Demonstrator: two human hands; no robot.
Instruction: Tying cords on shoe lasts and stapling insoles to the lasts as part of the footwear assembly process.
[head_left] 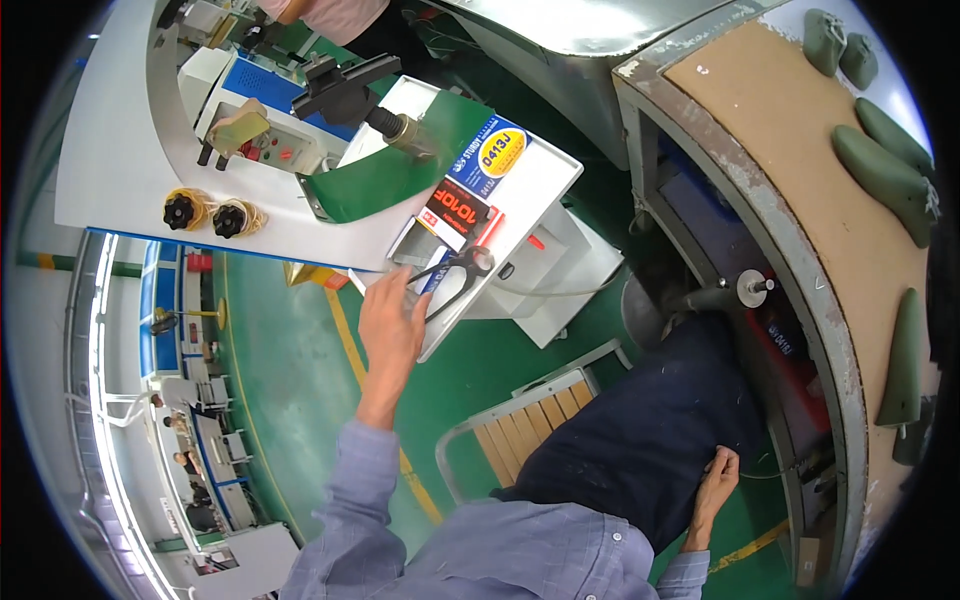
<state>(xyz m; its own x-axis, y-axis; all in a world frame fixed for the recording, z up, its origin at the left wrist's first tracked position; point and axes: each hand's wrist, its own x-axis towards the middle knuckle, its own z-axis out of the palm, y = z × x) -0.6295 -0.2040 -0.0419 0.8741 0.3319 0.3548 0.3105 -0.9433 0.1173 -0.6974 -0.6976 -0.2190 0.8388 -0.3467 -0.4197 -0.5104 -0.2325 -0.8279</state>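
In the head view, the left hand (pixel 390 322) is at the lower corner of a white tray (pixel 545 205), beside the handle ends of black pincers (pixel 468 264). Its thumb and fingers stand apart around those ends and seem to touch them; whether they grip, I cannot tell. The pincers lie inside the tray's raised rim, near the lower corner, their head toward the lower right edge and their handles spread toward the hand.

The right hand (pixel 716 485) rests against the dark trousers (pixel 640 430), its fingers partly bent; nothing shows in it, though its palm side is hidden.

As for progress, the hand has reached the tool, and that much looks done. Whether the pincers are being picked up or laid down cannot be judged from this 1 moment. They seem to rest on the tray rather than hang in the air, so any lifting or final letting go appears left to do.

Farther up the tray, a black and red box (pixel 458 212) lies just beside the pincers, and a blue and yellow box (pixel 488 158) lies near the upper right edge. Green shoe lasts (pixel 880 180) stand or lie along the right edge of the brown tabletop (pixel 745 85), well apart from both hands.
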